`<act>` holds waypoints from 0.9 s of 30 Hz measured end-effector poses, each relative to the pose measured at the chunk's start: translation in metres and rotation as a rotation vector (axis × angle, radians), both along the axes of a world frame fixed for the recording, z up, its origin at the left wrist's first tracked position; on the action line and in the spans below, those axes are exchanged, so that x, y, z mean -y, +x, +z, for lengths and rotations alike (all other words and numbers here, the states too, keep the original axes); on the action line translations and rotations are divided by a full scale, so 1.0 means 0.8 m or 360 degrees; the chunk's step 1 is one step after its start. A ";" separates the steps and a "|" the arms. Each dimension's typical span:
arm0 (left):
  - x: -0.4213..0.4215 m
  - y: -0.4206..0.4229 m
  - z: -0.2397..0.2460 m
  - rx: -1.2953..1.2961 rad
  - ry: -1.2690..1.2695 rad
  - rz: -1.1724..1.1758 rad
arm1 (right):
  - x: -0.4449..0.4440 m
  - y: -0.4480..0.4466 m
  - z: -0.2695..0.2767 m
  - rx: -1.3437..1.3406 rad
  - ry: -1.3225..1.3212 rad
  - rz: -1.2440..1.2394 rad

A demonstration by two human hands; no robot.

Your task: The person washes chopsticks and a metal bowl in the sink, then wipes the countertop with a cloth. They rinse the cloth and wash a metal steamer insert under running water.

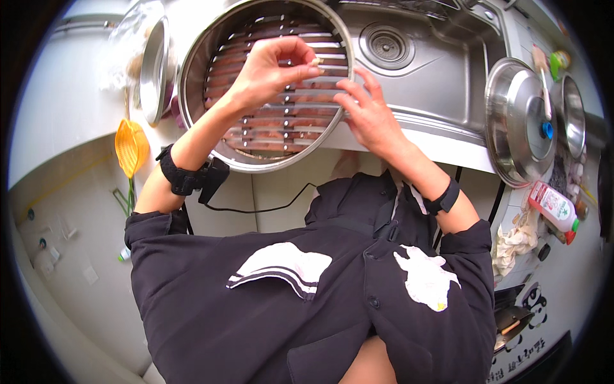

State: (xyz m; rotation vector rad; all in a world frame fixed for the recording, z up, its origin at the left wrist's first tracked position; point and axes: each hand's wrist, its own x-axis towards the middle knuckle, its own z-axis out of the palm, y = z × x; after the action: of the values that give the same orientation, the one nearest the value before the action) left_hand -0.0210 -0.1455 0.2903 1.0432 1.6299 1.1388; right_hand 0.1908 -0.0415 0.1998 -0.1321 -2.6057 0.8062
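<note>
My left hand (268,72) is over a large round metal pot (352,48), pinching a small pale piece of food (316,62) between thumb and fingertips. What food it is cannot be told. Inside the pot lies a slatted brown rack (273,113) with light gaps and small crumbs on it. At the pot's right rim is my right hand (369,108), its fingers spread and curved, their tips reaching over the rim. It holds nothing that shows. Whether it presses on the rim is unclear. Both wrists wear black straps.
Right of the pot is a steel sink (427,91); beyond it stand a large metal lid (515,120), a metal bowl (573,115) and a red-and-white bottle (551,206). At left are a metal basin (154,72), a plastic bag (129,53) and a yellow leaf-shaped object (130,148).
</note>
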 end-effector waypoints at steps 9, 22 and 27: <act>-0.204 0.013 -0.048 -0.0966 0.0133 -0.0257 | -0.004 0.041 0.029 0.0056 -0.0241 0.0033; -0.295 0.034 -0.054 -0.1434 0.0004 -0.0512 | -0.028 0.080 0.039 -0.0046 -0.0384 -0.0143; -0.239 0.036 -0.024 -0.0528 0.0355 -0.0500 | -0.022 0.080 0.041 0.0014 -0.0420 -0.0106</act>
State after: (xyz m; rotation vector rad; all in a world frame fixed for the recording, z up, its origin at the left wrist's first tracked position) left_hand 0.0080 0.0456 0.2714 1.6415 1.5352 0.9870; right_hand 0.2552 -0.0237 0.2325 -0.2966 -2.4774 1.1232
